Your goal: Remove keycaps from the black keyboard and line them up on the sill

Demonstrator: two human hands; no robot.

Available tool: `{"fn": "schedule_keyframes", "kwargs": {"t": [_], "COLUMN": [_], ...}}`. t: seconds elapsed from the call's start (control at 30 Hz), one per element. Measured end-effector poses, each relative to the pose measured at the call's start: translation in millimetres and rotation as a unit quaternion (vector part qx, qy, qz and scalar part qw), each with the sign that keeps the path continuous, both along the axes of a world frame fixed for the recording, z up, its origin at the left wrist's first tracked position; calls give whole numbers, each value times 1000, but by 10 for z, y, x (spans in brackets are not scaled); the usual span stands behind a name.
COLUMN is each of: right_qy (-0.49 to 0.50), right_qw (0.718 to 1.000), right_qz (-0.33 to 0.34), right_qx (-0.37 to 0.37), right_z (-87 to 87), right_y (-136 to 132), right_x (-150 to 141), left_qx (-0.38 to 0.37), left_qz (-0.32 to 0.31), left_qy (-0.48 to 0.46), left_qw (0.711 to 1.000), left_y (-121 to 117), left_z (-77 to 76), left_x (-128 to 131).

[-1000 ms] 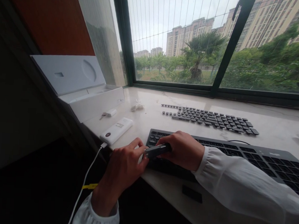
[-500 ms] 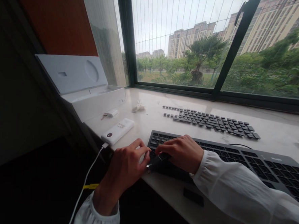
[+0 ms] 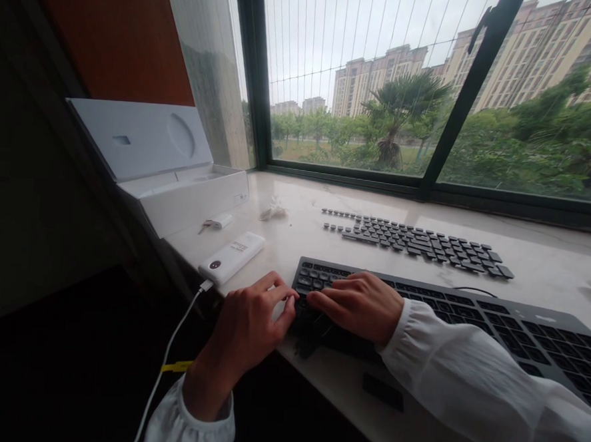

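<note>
A black keyboard [image 3: 475,312] lies along the table's front edge; its left end carries keycaps, while much of its middle and right shows bare key sockets. At its left edge is my left hand [image 3: 254,318], thumb and index finger brought together against the corner. My right hand [image 3: 363,305] bends over the left keys, index fingertip pressed down on them. Its palm and other fingers hide whatever may be underneath. Behind the keyboard, loose black keycaps [image 3: 419,242] are laid out in rows.
A white power bank [image 3: 233,256] with a plugged-in white cable [image 3: 170,353] is left of the keyboard. Beyond it stand a small white piece [image 3: 220,221], a crumpled white scrap [image 3: 275,209] and an open white box [image 3: 191,194]. A dark flat bar [image 3: 383,392] lies near the front edge.
The dark tool with a shiny tip, seen under my right hand before, no longer shows. My right index finger has come down flatter onto the keys. My left hand has barely moved.
</note>
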State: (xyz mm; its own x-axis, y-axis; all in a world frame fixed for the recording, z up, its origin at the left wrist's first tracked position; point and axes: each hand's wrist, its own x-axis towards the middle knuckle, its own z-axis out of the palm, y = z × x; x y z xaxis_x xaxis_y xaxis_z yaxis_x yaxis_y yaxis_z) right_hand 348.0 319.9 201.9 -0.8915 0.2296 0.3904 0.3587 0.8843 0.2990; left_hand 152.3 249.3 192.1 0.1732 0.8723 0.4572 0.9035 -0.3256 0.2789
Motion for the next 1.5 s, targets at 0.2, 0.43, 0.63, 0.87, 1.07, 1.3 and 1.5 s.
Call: {"fn": "schedule_keyframes", "kwargs": {"t": [0.2, 0.43, 0.63, 0.87, 1.07, 1.3, 1.5], "right_qy": [19, 91, 127, 89, 94, 71, 69], "right_qw": [989, 938, 906, 923, 926, 927, 930], "right_qz": [-72, -158, -165, -192, -194, -181, -209], "right_qx": [-130, -293, -369, -321, -311, -322, -294], "right_z": [67, 119, 121, 118, 74, 102, 119], "right_y": [-19, -4, 28, -11, -3, -13, -46], "right_x": [5, -32, -61, -88, -76, -101, -113], "left_qx": [2, -10, -25, -52, -37, -15, 17], "left_qz": [-24, -66, -88, -83, -91, -75, -54], "left_qy": [-40, -68, -59, 3, 35, 44, 37], "left_qw": [999, 995, 994, 995, 995, 996, 998], "left_y": [33, 163, 292, 350, 342, 313, 251], "left_z": [15, 36, -4, -8, -17, -47, -96], "left_x": [-64, -147, -156, -162, -166, -171, -140]}}
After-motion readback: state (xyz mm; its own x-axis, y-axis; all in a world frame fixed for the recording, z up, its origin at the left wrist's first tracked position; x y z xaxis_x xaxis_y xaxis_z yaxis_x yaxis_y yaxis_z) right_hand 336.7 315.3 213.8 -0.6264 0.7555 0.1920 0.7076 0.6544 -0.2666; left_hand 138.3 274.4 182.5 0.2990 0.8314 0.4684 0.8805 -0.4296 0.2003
